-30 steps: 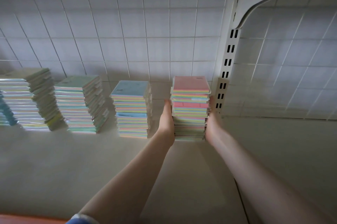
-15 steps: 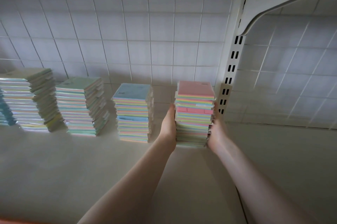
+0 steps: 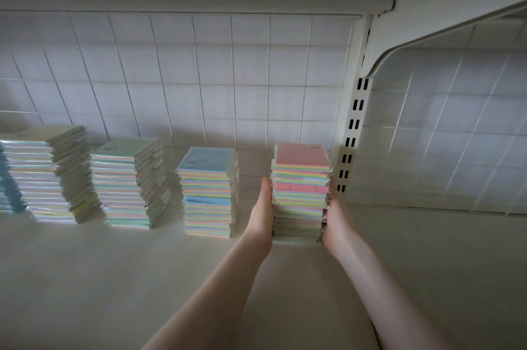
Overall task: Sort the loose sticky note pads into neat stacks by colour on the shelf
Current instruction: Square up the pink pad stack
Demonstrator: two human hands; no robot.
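Hands (image 3: 263, 211) lower, pink-topped stack (image 3: 301, 195) between grip

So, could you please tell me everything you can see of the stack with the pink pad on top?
The pink-topped stack is a tall, upright pile of square sticky note pads, rightmost of the row on the pale shelf, close to the slotted white upright. Its top pad is pink; the edges below show pastel bands of yellow, green, blue and pink, seemingly in glossy wrap. Upper pads sit slightly offset. The left hand presses flat against its left side, and the right hand rests against its right side, fingers hidden behind.
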